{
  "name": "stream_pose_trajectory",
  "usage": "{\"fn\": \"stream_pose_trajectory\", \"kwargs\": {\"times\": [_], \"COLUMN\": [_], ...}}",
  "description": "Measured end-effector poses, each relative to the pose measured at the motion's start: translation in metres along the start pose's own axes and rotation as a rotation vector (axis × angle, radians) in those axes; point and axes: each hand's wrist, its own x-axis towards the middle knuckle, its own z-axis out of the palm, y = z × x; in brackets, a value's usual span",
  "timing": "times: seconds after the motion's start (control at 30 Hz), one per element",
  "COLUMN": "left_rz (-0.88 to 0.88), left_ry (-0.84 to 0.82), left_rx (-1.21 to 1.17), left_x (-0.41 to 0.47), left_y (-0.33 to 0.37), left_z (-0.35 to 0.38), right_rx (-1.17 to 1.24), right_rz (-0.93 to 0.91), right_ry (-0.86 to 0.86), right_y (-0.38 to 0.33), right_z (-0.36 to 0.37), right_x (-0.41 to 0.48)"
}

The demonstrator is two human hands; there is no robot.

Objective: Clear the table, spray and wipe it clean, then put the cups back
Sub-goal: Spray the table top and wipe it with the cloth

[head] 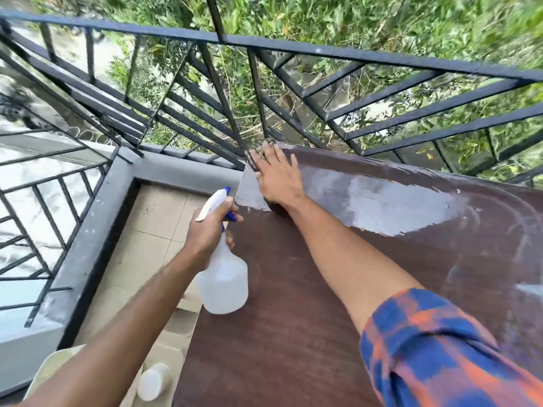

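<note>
A dark brown wooden table (308, 304) fills the right and lower middle of the head view; its far part shines wet. My left hand (210, 227) grips a translucent spray bottle (224, 279) with a white and blue trigger head, held over the table's left edge. My right hand (277, 176) lies flat with fingers spread on the table's far left corner, next to the railing. No cloth shows under that palm. A white cup (152, 380) lies below the table's left edge, at the bottom of the frame.
A black metal railing (323, 51) runs close behind and to the left of the table, with greenery beyond. Beige floor tiles (152, 218) and a grey curb (97, 230) lie to the left. A pale perforated plastic item (55, 368) sits at the bottom left.
</note>
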Motion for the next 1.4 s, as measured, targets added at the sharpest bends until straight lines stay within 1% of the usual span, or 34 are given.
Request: {"fn": "stream_pose_trajectory", "kwargs": {"times": [0.07, 0.2, 0.3, 0.37, 0.47, 0.5, 0.57, 0.63, 0.77, 0.83, 0.87, 0.93, 1.0, 1.07, 1.1, 1.17, 1.23, 1.27, 1.33, 1.4], "left_rz": [0.023, 0.019, 0.052, 0.067, 0.060, 0.056, 0.054, 0.062, 0.086, 0.091, 0.088, 0.091, 0.097, 0.090, 0.086, 0.074, 0.060, 0.061, 0.081, 0.091], "left_ry": [-0.018, -0.061, -0.081, -0.072, -0.065, -0.062, -0.044, -0.026, -0.012, -0.016, -0.016, -0.018, -0.029, -0.047, -0.053, -0.054, -0.058, -0.064, -0.076, -0.086], "left_rx": [-0.013, -0.030, -0.018, -0.018, -0.017, -0.018, -0.024, -0.003, 0.048, 0.053, 0.049, 0.052, 0.067, 0.081, 0.084, 0.080, 0.062, 0.061, 0.079, 0.087], "left_x": [0.000, -0.007, -0.013, -0.015, -0.022, -0.025, -0.030, -0.033, -0.041, -0.044, -0.046, -0.049, -0.051, -0.054, -0.056, -0.060, -0.066, -0.068, -0.073, -0.078], "left_y": [0.000, -0.005, -0.006, -0.007, -0.010, -0.011, -0.014, -0.017, -0.022, -0.025, -0.027, -0.031, -0.036, -0.039, -0.041, -0.043, -0.045, -0.046, -0.048, -0.051], "left_z": [0.008, 0.018, 0.022, 0.021, 0.017, 0.015, 0.010, 0.000, -0.023, -0.032, -0.035, -0.040, -0.043, -0.045, -0.046, -0.045, -0.046, -0.047, -0.051, -0.056], "right_rx": [0.015, 0.070, 0.104, 0.127, 0.167, 0.166, 0.164, 0.141, 0.027, -0.033, -0.048, -0.033, -0.012, -0.021, -0.027, 0.012, 0.098, 0.131, 0.168, 0.159], "right_rz": [0.095, 0.437, 0.662, 0.770, 0.911, 0.907, 0.796, 0.587, 0.074, -0.080, -0.110, -0.112, -0.044, 0.129, 0.260, 0.589, 0.895, 0.983, 1.023, 0.938], "right_ry": [0.082, 0.243, 0.287, 0.312, 0.341, 0.338, 0.310, 0.239, 0.049, -0.008, -0.009, 0.023, 0.061, 0.142, 0.205, 0.307, 0.358, 0.366, 0.366, 0.339], "right_y": [0.035, 0.138, 0.211, 0.223, 0.185, 0.164, 0.114, 0.057, -0.048, -0.074, -0.075, -0.059, -0.023, 0.027, 0.055, 0.104, 0.126, 0.125, 0.103, 0.059], "right_z": [-0.006, -0.028, -0.042, -0.039, -0.023, -0.016, -0.004, 0.010, 0.044, 0.057, 0.062, 0.067, 0.065, 0.055, 0.047, 0.034, 0.027, 0.027, 0.032, 0.039], "right_x": [-0.018, -0.076, -0.132, -0.156, -0.163, -0.159, -0.144, -0.123, -0.099, -0.105, -0.112, -0.130, -0.154, -0.181, -0.196, -0.226, -0.250, -0.254, -0.249, -0.234]}}
